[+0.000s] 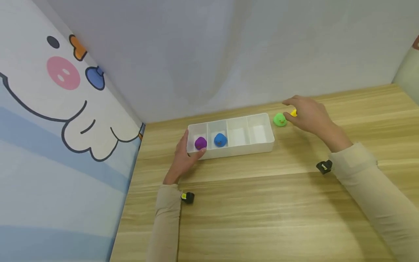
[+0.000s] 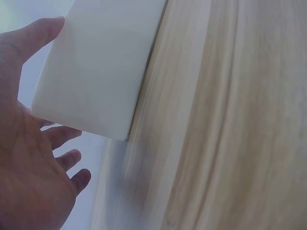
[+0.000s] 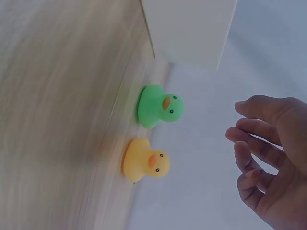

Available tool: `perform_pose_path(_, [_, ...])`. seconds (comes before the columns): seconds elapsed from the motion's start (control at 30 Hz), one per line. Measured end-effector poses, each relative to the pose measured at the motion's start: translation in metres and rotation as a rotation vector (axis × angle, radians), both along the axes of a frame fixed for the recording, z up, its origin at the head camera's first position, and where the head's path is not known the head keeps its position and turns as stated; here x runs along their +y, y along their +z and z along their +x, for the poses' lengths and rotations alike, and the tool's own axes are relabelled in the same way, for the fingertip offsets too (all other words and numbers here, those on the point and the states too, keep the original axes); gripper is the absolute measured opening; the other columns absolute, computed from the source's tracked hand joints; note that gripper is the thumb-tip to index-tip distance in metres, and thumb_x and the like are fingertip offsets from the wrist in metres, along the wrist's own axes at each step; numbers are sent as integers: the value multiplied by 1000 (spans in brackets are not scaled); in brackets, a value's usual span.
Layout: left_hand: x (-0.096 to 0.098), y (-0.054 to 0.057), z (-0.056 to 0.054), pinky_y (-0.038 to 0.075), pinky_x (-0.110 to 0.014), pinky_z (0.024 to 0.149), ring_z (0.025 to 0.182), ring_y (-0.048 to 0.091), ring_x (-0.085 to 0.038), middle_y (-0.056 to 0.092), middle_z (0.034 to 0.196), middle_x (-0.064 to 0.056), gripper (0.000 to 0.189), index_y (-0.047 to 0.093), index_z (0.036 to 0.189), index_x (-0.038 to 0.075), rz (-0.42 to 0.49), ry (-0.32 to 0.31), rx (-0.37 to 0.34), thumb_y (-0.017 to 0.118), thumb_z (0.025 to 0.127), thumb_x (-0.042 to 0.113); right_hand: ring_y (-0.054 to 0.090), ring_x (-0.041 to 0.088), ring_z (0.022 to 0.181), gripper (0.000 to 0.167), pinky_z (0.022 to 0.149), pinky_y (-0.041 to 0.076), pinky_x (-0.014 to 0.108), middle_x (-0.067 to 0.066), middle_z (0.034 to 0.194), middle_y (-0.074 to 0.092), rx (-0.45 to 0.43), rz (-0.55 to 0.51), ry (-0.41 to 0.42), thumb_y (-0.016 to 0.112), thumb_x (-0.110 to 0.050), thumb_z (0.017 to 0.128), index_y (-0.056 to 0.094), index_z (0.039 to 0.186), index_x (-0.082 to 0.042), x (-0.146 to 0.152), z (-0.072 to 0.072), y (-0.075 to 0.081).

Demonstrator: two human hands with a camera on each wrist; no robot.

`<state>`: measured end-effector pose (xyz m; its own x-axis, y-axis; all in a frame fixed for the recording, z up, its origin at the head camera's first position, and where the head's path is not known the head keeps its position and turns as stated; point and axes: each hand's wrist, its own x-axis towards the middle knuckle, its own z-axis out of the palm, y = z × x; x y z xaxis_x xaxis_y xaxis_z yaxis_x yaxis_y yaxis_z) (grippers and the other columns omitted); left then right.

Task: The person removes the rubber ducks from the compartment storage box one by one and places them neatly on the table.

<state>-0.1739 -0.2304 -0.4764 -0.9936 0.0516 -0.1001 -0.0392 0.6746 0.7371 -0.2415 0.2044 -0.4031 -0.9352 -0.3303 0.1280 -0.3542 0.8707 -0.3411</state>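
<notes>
My left hand point(image 1: 182, 160) grips the left end of a white four-part box point(image 1: 242, 149), its thumb at the front rim and its fingers round the end wall. A purple rubber duck point(image 1: 200, 142) sits in the leftmost compartment, beside a blue rubber duck point(image 1: 220, 139) in the second. Just past the box's right end stand a green rubber duck point(image 3: 152, 106) and a yellow rubber duck point(image 3: 139, 160). Over these two hovers my right hand point(image 1: 309, 115), fingers loosely bent and holding nothing; in the head view it partly hides the yellow duck.
The box and ducks rest on a wood-grain table point(image 1: 248, 211) near its back edge. Behind it rises a pale wall point(image 1: 203, 65). A panel with cartoon figures point(image 1: 62, 109) stands along the left side.
</notes>
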Motion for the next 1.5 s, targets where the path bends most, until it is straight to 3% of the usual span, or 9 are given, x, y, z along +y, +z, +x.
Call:
perform_pose_path(0.17, [7, 0, -4, 19, -65, 127, 161, 11, -35, 9, 174, -8, 105, 1, 165, 32, -1, -16, 10, 69, 89, 58, 70, 35, 91, 44, 52, 48, 37, 21, 138, 63, 18, 8, 12, 65, -24, 97, 62, 137, -6, -3, 1, 3])
perform_pose_path(0.3, [10, 0, -7, 19, -64, 127, 161, 13, -35, 10, 174, -9, 106, 2, 166, 31, 4, -14, 12, 70, 89, 56, 69, 28, 85, 43, 53, 48, 36, 19, 135, 65, 27, 3, 27, 65, -25, 97, 63, 136, -7, -7, 1, 4])
perform_pose_path(0.57, [11, -2, -8, 18, -64, 127, 161, 12, -37, 9, 174, -11, 107, 1, 166, 29, 6, -19, 15, 70, 88, 55, 70, 28, 89, 42, 57, 53, 41, 16, 136, 66, 11, -5, 58, 64, -27, 99, 63, 137, -9, -24, 1, 9])
perform_pose_path(0.73, [12, -4, -8, 18, -65, 127, 161, 11, -37, 8, 174, -11, 108, -1, 166, 30, 3, -23, 7, 70, 88, 57, 70, 26, 88, 42, 56, 52, 39, 14, 136, 66, 20, -8, 79, 64, -29, 99, 64, 136, -9, -33, 0, 7])
perform_pose_path(0.97, [15, -3, -8, 18, -66, 126, 160, 12, -39, 7, 174, -11, 107, -1, 165, 33, 17, -13, -9, 70, 88, 56, 70, 30, 94, 41, 63, 56, 46, 14, 134, 68, 46, -21, 106, 65, -27, 97, 65, 134, -9, -45, -1, 5])
perform_pose_path(1.13, [15, -2, -7, 18, -67, 126, 161, 10, -39, 6, 174, -11, 106, -2, 165, 35, 22, -26, -3, 70, 89, 56, 70, 31, 96, 40, 63, 55, 46, 12, 134, 68, 46, -34, 114, 66, -26, 96, 66, 133, -9, -54, 4, 7])
perform_pose_path(1.33, [14, -2, -6, 17, -66, 127, 160, 11, -39, 7, 174, -12, 106, 0, 166, 32, 31, -32, 1, 70, 89, 54, 70, 27, 88, 40, 59, 53, 40, 11, 135, 68, 36, -26, 120, 67, -26, 96, 66, 132, -10, -67, 11, 10])
perform_pose_path(1.5, [12, -1, -4, 17, -66, 127, 160, 10, -39, 7, 174, -12, 105, 0, 166, 32, 41, -44, 1, 69, 89, 54, 71, 33, 104, 39, 65, 58, 46, 12, 135, 68, 39, -17, 136, 68, -27, 96, 67, 132, -10, -79, 16, 10])
